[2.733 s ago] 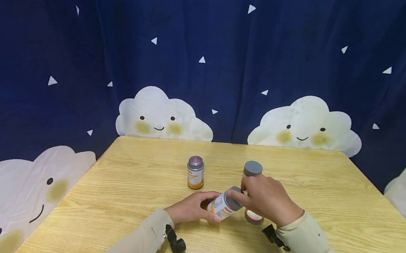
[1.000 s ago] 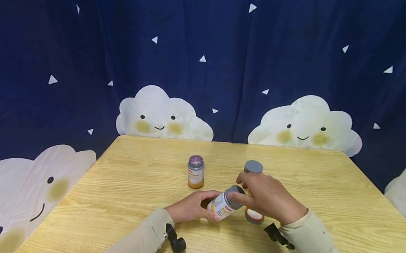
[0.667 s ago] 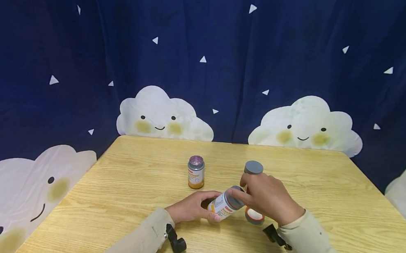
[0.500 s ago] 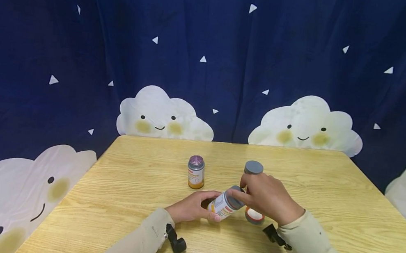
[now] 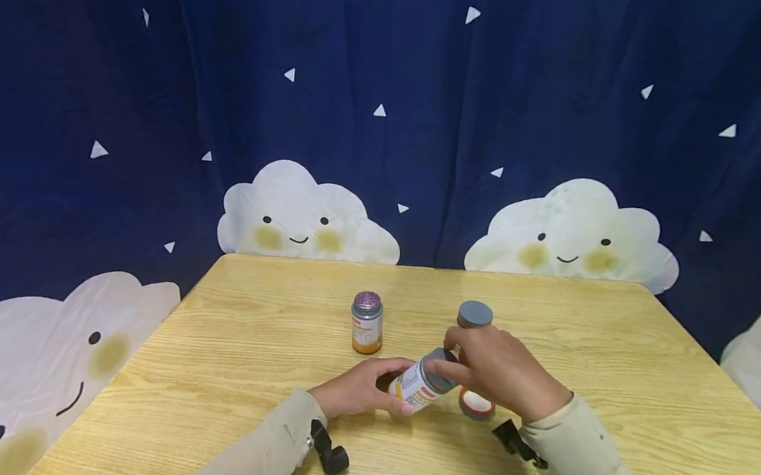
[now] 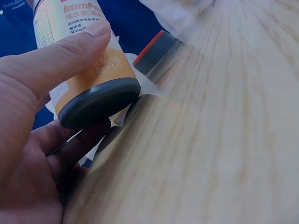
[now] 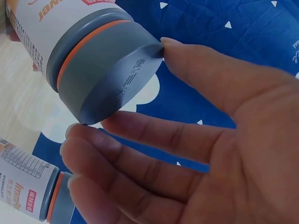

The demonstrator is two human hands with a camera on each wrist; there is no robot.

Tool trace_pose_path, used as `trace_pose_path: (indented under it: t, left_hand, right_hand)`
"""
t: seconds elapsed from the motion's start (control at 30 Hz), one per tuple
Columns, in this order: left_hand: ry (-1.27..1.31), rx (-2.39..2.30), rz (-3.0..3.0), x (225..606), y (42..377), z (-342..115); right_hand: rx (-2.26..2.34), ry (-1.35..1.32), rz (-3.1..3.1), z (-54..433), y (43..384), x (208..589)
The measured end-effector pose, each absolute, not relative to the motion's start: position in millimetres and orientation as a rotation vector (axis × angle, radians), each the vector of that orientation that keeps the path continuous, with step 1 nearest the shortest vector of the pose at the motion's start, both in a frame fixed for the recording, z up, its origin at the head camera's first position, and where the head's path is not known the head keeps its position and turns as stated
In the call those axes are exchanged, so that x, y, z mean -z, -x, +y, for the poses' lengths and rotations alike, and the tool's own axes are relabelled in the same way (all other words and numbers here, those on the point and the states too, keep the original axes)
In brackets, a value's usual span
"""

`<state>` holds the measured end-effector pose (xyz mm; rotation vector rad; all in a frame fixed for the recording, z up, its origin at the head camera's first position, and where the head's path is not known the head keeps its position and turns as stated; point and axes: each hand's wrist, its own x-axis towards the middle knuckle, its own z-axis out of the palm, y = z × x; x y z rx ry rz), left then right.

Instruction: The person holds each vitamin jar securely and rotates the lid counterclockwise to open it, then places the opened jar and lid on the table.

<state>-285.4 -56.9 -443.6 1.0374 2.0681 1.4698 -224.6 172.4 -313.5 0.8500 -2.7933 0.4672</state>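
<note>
A white and orange supplement bottle (image 5: 412, 389) with a dark grey base leans to the right in my left hand (image 5: 359, 390). My left thumb (image 6: 77, 53) lies across its label, while the other fingers curl behind and beneath it. At the bottle's upper end, my right hand (image 5: 509, 371) pinches the grey screw cap (image 7: 105, 70) by its edge, thumb on one side and fingertips on the other. An orange ring shows between cap and neck.
An uncapped bottle (image 5: 367, 330) with a shiny purple top stands farther back on the wooden table (image 5: 261, 310). Behind my right hand is another grey-capped bottle (image 5: 475, 314), partly hidden. A loose lid (image 5: 477, 405) lies inside up, below my right hand.
My right fingers spread a little from the cap about a second ago, then came back round it. The left hand and the tilted bottle stay nearly in place.
</note>
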Motion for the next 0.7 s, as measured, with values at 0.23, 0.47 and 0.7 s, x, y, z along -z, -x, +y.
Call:
trace_pose_path:
  t: [0.23,0.47,0.7]
  left_hand:
    - [-1.033,-1.475,2.067,442.5,284.8,-57.2]
    - [-1.031,-1.482,2.056,441.1,283.9,-57.2]
    - [-1.023,-1.476,2.063,441.2,284.1,-57.2]
  right_hand:
    - [-0.514,-0.904,-2.815,172.9,225.3,311.7]
    - [-0.552,-0.996,-2.809,174.5,226.1,310.1]
    - [-0.510,-1.081,-2.783,176.4,226.2,309.1]
